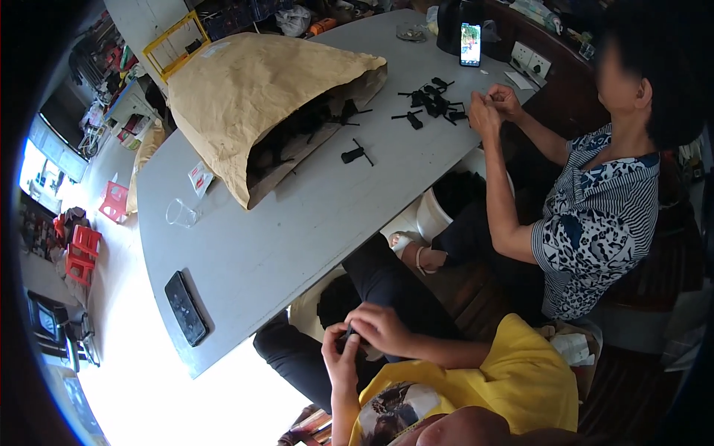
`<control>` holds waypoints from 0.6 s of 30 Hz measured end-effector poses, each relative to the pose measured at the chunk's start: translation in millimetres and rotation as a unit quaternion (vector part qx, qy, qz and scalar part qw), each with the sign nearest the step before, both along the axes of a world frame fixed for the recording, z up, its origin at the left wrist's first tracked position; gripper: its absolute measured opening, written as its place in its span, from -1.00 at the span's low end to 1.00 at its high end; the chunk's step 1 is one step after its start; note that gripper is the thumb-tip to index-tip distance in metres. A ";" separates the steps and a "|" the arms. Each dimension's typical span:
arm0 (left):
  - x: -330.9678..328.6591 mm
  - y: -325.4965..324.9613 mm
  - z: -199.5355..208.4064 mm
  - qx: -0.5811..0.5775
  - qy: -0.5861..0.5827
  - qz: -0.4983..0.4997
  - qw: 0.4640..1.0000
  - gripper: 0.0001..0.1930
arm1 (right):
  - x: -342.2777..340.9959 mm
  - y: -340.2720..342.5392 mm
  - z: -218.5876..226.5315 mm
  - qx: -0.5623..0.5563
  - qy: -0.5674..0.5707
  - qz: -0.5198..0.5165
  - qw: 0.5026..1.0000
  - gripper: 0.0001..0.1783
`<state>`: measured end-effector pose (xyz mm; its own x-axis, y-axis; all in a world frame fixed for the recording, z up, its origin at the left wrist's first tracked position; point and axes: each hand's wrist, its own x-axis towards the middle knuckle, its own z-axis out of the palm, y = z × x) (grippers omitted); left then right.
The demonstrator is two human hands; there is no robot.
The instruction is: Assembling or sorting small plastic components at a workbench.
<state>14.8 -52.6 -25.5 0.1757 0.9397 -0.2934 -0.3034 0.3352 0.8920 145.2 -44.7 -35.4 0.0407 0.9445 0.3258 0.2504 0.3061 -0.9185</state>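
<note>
My left hand and my right hand meet over my lap, below the table's near edge. Between their fingers is a small black part, mostly covered, so its exact kind does not show. The left fingers pinch it from below; the right fingertips press against its upper end. On the grey table, a large brown paper bag lies on its side, its mouth full of black pieces. One black piece with a thin crossbar lies in front of it, and several similar pieces form a pile farther right.
A co-worker's hands are raised together beside the pile. One phone lies at the table's left end, another phone stands upright at the back. A clear cup is near the bag. A white bucket stands below the table edge.
</note>
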 end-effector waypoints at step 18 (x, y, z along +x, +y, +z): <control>0.6 3.3 -28.7 0.233 0.277 0.021 0.932 -0.64 | 18.5 3.5 -43.8 -0.068 -0.143 0.064 0.985 -0.78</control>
<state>15.4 -49.3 -54.2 0.0786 0.9905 0.1130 0.2426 -0.1289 0.9615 163.7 -41.2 -79.2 -0.1570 0.9717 0.1763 0.4729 0.2307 -0.8504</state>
